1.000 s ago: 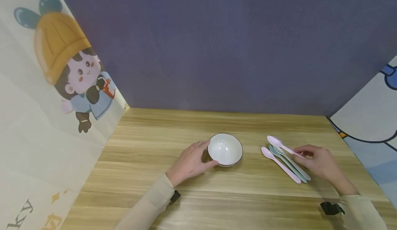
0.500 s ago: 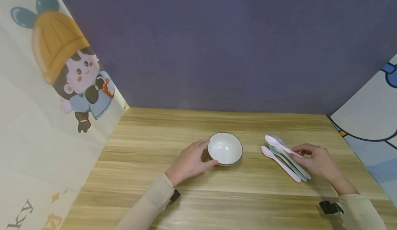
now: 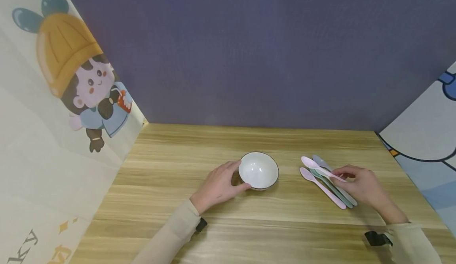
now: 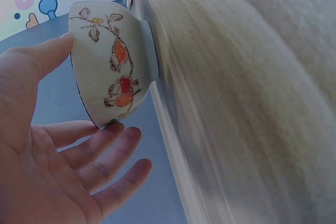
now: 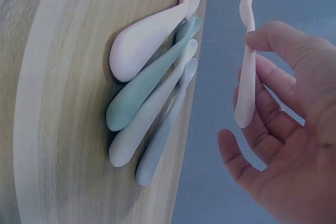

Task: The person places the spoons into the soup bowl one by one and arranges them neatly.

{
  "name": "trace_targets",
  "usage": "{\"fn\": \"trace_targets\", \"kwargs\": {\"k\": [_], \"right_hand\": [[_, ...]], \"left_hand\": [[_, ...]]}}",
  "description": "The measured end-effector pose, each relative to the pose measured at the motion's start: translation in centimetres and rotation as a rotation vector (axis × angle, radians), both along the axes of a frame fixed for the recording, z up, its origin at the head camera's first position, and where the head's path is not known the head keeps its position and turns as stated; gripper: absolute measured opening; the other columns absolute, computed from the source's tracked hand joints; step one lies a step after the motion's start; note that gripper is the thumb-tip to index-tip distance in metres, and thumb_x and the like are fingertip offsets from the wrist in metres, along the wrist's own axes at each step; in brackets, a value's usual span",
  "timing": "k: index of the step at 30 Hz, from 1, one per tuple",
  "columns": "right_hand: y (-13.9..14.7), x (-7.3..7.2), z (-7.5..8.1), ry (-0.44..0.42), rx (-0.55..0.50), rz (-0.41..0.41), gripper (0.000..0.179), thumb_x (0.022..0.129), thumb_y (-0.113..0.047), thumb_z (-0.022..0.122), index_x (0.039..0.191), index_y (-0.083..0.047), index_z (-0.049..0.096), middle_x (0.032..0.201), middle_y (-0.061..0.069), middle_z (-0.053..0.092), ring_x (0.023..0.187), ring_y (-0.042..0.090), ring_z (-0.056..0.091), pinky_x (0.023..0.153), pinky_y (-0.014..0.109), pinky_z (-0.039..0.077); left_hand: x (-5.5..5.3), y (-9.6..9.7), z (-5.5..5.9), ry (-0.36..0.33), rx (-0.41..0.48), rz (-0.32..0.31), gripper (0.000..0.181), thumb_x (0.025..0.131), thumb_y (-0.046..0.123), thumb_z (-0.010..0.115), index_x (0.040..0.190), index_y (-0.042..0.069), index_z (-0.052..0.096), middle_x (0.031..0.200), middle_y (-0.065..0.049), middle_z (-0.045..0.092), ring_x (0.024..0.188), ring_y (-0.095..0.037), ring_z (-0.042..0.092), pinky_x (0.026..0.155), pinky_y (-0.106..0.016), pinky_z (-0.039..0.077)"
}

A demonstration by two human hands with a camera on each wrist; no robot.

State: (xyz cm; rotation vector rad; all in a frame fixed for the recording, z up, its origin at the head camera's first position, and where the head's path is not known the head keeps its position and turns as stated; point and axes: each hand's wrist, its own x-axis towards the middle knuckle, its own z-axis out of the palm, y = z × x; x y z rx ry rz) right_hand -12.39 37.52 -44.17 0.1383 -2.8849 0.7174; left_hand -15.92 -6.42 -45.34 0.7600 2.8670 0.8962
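Spoon (image 5: 247, 80), one, pink: raised above the table (image 3: 228, 236), its bowl end pointing left in the head view, over the loose group of spoons. Right hand (image 3: 363, 187): grasping this item by the handle between thumb and fingers, the little finger standing apart from it.

Spoons, four, on the table near the right hand, side by side, close together: pink spoon (image 5: 144, 45), green spoon (image 5: 147, 84), white spoon (image 5: 148, 113), grey spoon (image 5: 165, 127), the last farthest from the bowl.

Bowl (image 3: 259, 173), one, upright on the table, left of the spoons: white inside, dark rim, outer wall painted with a branch and orange and red motifs. Left hand (image 3: 219, 187): grasping it at the rim, thumb and fingers on opposite sides, two fingers free.

Sleeves (image 3: 181, 224), beige, on both arms. Wall (image 3: 249, 50), dark blue, behind the table. Side panel (image 3: 28, 169), left, pale, printed with a cartoon figure (image 3: 96, 78) in an orange hat.
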Motion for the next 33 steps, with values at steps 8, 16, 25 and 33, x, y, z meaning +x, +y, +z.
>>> {"fn": "trace_targets", "kwargs": {"k": [8, 16, 25, 33], "right_hand": [[-0.5, 0.0, 0.0, 0.009, -0.017, 0.012, 0.015, 0.089, -0.024, 0.088, 0.1, -0.016, 0.084, 0.093, -0.001, 0.077, 0.086, -0.005, 0.059, 0.066, 0.019, 0.048], [-1.0, 0.0, 0.0, 0.041, -0.04, 0.038, 0.013, 0.089, -0.019, 0.087, 0.101, -0.015, 0.083, 0.095, 0.0, 0.077, 0.086, -0.007, 0.059, 0.064, 0.019, 0.048], [-1.3, 0.0, 0.2, 0.066, -0.052, 0.058, 0.013, 0.088, -0.015, 0.088, 0.101, -0.014, 0.084, 0.1, 0.006, 0.079, 0.086, -0.008, 0.059, 0.061, 0.019, 0.047], [-1.8, 0.0, 0.5, 0.053, -0.049, 0.065, 0.014, 0.089, -0.018, 0.087, 0.103, -0.014, 0.084, 0.104, 0.008, 0.079, 0.086, -0.008, 0.059, 0.061, 0.02, 0.047]], "left_hand": [[-0.1, 0.0, -0.2, 0.007, 0.002, -0.003, 0.09, 0.094, 0.062, 0.073, 0.163, 0.014, 0.045, 0.156, -0.014, 0.06, 0.141, -0.035, 0.06, 0.113, -0.059, 0.052], [-0.1, -0.1, -0.2, 0.005, 0.008, -0.003, 0.089, 0.094, 0.061, 0.074, 0.163, 0.012, 0.045, 0.155, -0.014, 0.06, 0.14, -0.036, 0.061, 0.112, -0.059, 0.052], [-0.2, -0.1, -0.2, 0.009, 0.021, -0.007, 0.089, 0.094, 0.06, 0.075, 0.163, 0.014, 0.045, 0.153, -0.013, 0.062, 0.138, -0.034, 0.062, 0.11, -0.059, 0.054], [-0.1, -0.1, -0.1, 0.004, 0.02, -0.008, 0.089, 0.094, 0.06, 0.075, 0.163, 0.014, 0.045, 0.154, -0.012, 0.061, 0.139, -0.034, 0.062, 0.111, -0.057, 0.053]]}}
